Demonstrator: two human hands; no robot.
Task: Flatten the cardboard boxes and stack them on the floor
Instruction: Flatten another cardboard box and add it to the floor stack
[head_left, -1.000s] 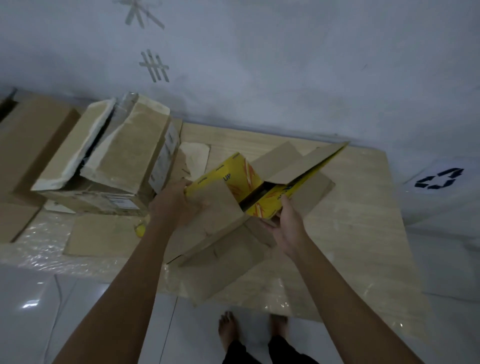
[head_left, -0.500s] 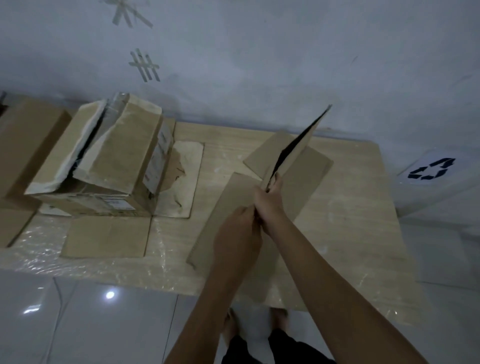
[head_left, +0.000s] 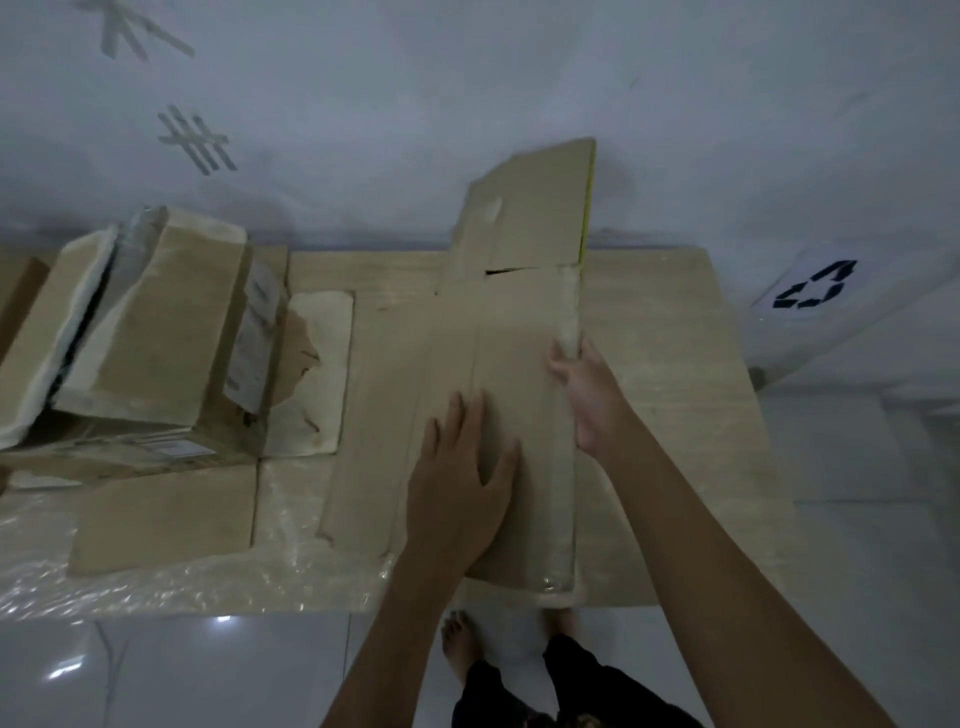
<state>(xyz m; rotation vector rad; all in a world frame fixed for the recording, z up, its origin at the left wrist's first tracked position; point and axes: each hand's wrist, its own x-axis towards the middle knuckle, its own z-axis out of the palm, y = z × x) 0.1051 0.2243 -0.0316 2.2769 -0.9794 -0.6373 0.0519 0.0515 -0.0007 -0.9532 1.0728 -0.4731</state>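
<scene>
A flattened cardboard box (head_left: 457, 364), brown side up with a yellow edge showing, lies on the light wooden table (head_left: 670, 374). Its far flap (head_left: 524, 213) stands up against the wall. My left hand (head_left: 462, 483) presses flat on the near middle of the cardboard, fingers spread. My right hand (head_left: 587, 395) grips the taped right edge of the flattened box, fingers curled over it. A second, still-standing box (head_left: 140, 332) with open flaps sits at the left of the table.
Another brown box (head_left: 15, 306) is cut off at the far left edge. Clear plastic wrap (head_left: 208, 577) covers the table's near left part. A white bin with a recycling mark (head_left: 815, 286) stands at right. My bare feet (head_left: 462, 644) are on white floor tiles below the table.
The box was folded shut and held upright in both hands; now it lies flat on the table, left hand pressing it down and right hand at its right edge.
</scene>
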